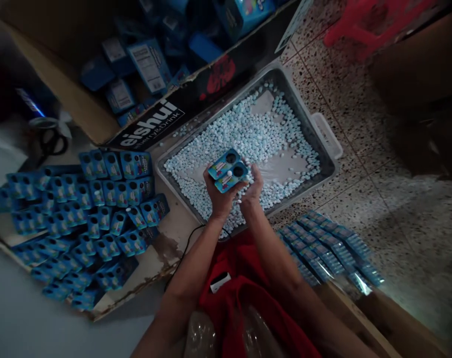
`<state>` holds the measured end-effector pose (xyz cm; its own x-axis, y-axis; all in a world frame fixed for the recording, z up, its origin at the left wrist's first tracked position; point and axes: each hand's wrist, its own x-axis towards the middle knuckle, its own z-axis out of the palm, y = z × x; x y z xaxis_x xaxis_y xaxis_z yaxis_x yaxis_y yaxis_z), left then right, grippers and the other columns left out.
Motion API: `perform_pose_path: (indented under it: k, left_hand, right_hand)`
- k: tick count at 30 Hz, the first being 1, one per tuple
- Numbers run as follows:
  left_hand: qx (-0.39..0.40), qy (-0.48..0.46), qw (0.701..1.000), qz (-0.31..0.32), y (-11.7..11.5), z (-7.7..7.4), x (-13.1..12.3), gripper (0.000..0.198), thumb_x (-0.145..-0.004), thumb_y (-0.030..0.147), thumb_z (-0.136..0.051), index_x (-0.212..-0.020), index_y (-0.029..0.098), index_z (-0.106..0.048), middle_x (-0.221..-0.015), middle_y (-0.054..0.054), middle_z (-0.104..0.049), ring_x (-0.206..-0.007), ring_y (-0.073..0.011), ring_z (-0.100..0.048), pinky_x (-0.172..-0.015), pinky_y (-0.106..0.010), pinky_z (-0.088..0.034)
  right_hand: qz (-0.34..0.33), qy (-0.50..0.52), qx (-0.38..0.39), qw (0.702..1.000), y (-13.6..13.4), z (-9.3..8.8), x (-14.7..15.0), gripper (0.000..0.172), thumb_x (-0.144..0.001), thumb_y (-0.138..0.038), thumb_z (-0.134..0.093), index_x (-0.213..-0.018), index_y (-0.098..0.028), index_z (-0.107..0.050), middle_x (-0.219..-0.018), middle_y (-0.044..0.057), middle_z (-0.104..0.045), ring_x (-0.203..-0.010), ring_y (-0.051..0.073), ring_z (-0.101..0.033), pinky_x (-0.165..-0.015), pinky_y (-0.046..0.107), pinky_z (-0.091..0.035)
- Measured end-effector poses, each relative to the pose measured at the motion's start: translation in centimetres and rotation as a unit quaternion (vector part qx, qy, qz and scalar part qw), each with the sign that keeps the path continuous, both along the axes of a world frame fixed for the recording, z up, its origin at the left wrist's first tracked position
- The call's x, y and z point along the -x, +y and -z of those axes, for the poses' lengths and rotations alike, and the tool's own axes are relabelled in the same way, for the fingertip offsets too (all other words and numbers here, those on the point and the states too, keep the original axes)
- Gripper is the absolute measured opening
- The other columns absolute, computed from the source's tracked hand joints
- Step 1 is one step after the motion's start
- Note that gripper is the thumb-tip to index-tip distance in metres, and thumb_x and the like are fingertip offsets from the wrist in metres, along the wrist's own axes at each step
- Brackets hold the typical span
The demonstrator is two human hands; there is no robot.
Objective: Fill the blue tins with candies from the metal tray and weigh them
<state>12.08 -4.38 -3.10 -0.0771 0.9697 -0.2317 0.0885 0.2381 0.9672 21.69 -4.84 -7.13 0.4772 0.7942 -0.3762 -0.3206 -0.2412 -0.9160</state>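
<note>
Two small blue boxes [222, 166] with dark round openings sit side by side in my left hand [219, 196], whose fingers are wrapped round them. A white candy rests on top of the boxes. Close against their right side is my right hand [252, 186], its fingers curled and cupped, with some pale candies at the fingers. Both hands are above a grey tray [280, 72] spread with many small white and light-blue candies [229, 129]. Bare patches of the tray bottom show at its middle and right.
Many blue boxes [110, 194] stand in rows on a worn board at left. A large carton [151, 124] behind the tray holds more blue boxes. Wrapped blue packs [326, 243] are stacked at lower right. Scissors [54, 141] lie at far left; a red plastic stool [375, 25] stands at upper right.
</note>
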Motion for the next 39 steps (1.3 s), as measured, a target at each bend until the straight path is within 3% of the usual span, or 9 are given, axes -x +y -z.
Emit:
perform_pose_path:
  k: [4,9,16,20,24,29,32,34,39]
  left_hand:
    - [-0.119,0.089,0.988,0.036,1.4,-2.8,4.4,0.103,-0.064,0.064,-0.11,-0.146,0.033,-0.055,-0.147,-0.011,-0.066,-0.14,-0.0355,-0.068,-0.124,-0.054,-0.056]
    - [-0.185,0.15,0.97,0.056,3.1,-3.4,9.2,0.092,-0.062,0.066,-0.109,-0.134,0.029,-0.065,-0.136,-0.012,-0.072,-0.139,-0.0403,-0.068,-0.127,-0.062,-0.049]
    - [-0.145,0.201,0.965,0.084,1.3,-3.7,8.2,0.1,-0.05,0.064,-0.114,-0.131,0.028,-0.067,-0.128,-0.012,-0.075,-0.125,-0.0407,-0.072,-0.119,-0.06,-0.052]
    - [-0.095,0.193,0.976,0.034,0.4,-3.2,7.8,0.107,-0.047,0.061,-0.115,-0.133,0.026,-0.063,-0.128,-0.01,-0.073,-0.124,-0.0385,-0.072,-0.113,-0.055,-0.058]
    - [-0.127,0.131,0.979,0.086,0.5,-2.4,8.4,0.1,-0.055,0.057,-0.115,-0.135,0.026,-0.063,-0.132,-0.009,-0.072,-0.127,-0.0351,-0.074,-0.114,-0.052,-0.06]
    - [-0.121,0.018,0.989,0.083,1.9,-1.1,8.5,0.091,-0.059,0.054,-0.113,-0.133,0.029,-0.066,-0.135,-0.009,-0.073,-0.136,-0.0357,-0.071,-0.122,-0.059,-0.056]
    - [-0.086,-0.017,0.994,0.071,2.6,-0.3,8.8,0.096,-0.054,0.056,-0.114,-0.132,0.029,-0.065,-0.135,-0.009,-0.073,-0.127,-0.0335,-0.075,-0.112,-0.055,-0.063]
    - [-0.054,-0.043,0.996,0.059,2.5,0.0,9.4,0.102,-0.046,0.052,-0.117,-0.13,0.029,-0.065,-0.133,-0.009,-0.074,-0.122,-0.0328,-0.076,-0.106,-0.052,-0.065]
    - [0.0,-0.077,0.996,0.038,1.0,0.1,11.2,0.109,-0.038,0.047,-0.119,-0.13,0.03,-0.064,-0.134,-0.007,-0.075,-0.126,-0.0344,-0.076,-0.112,-0.054,-0.063]
  right_hand:
    - [0.026,0.143,-0.025,0.989,1.7,-2.1,-1.3,0.051,-0.093,-0.078,-0.061,-0.095,-0.028,-0.07,-0.09,0.006,-0.081,-0.089,0.028,-0.079,-0.097,0.055,-0.07]
    - [0.014,0.233,-0.073,0.97,2.5,-7.7,-3.1,0.04,-0.094,-0.069,-0.069,-0.095,-0.029,-0.068,-0.098,0.005,-0.081,-0.094,0.027,-0.078,-0.102,0.056,-0.068]
    - [-0.081,0.092,-0.162,0.979,3.8,-14.8,-1.2,0.041,-0.098,-0.066,-0.057,-0.097,-0.027,-0.071,-0.116,0.011,-0.079,-0.115,0.033,-0.075,-0.107,0.059,-0.063]
    - [-0.056,0.033,-0.167,0.984,4.4,-16.2,0.1,0.042,-0.102,-0.063,-0.052,-0.101,-0.029,-0.076,-0.128,0.01,-0.078,-0.124,0.032,-0.074,-0.113,0.056,-0.058]
    - [-0.07,0.003,-0.166,0.984,4.1,-17.1,1.5,0.047,-0.104,-0.07,-0.053,-0.102,-0.031,-0.08,-0.119,0.007,-0.081,-0.125,0.031,-0.073,-0.118,0.053,-0.055]
    - [-0.124,0.035,-0.188,0.974,2.4,-16.8,1.1,0.059,-0.11,-0.077,-0.046,-0.104,-0.032,-0.084,-0.123,0.006,-0.084,-0.131,0.032,-0.074,-0.126,0.057,-0.049]
    - [-0.118,-0.029,-0.1,0.988,2.0,-14.9,-2.5,0.062,-0.111,-0.077,-0.044,-0.106,-0.029,-0.083,-0.124,0.008,-0.084,-0.129,0.032,-0.075,-0.121,0.057,-0.052]
    - [-0.112,-0.156,-0.017,0.981,2.8,-12.7,-5.6,0.061,-0.108,-0.078,-0.049,-0.108,-0.026,-0.081,-0.121,0.01,-0.082,-0.123,0.032,-0.074,-0.116,0.057,-0.054]
    - [-0.235,-0.509,0.087,0.824,6.9,-6.4,-8.5,0.074,-0.098,-0.082,-0.067,-0.143,-0.023,-0.071,-0.165,0.022,-0.055,-0.158,0.045,-0.044,-0.128,0.071,-0.037]
